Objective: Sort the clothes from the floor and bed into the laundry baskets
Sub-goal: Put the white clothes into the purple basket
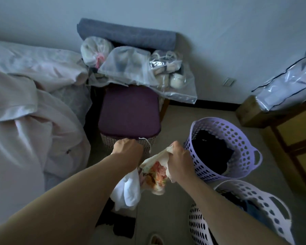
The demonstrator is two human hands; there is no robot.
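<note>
The bed (pixel 25 106) lies far to the left of the two grips, covered with pale crumpled bedding, so clothes there can be reached with one turn of the body. Just beyond the grips stands a purple stool (pixel 129 112), and behind it a chair carries clear plastic bags (pixel 141 68), kept out of the sorting way. To the right of the grips, near enough for a short throw, the lilac basket (pixel 237 131) holds dark clothes; nearer to the person, below the right grip, the white basket (pixel 265 200) holds also dark things, I think bluish.

Between them, the left hand (pixel 126 149) is closed on something, probably a cord or an edge of cloth, though I cannot tell exactly what. The right hand (pixel 179 160) is clamped on the cream edge of a flowered garment (pixel 155 172), which hangs between both grips, held up perhaps to judge its colour. A white cloth (pixel 127 190) hangs under the left wrist. On the floor below, dark clothes (pixel 120 225) wait.
</note>
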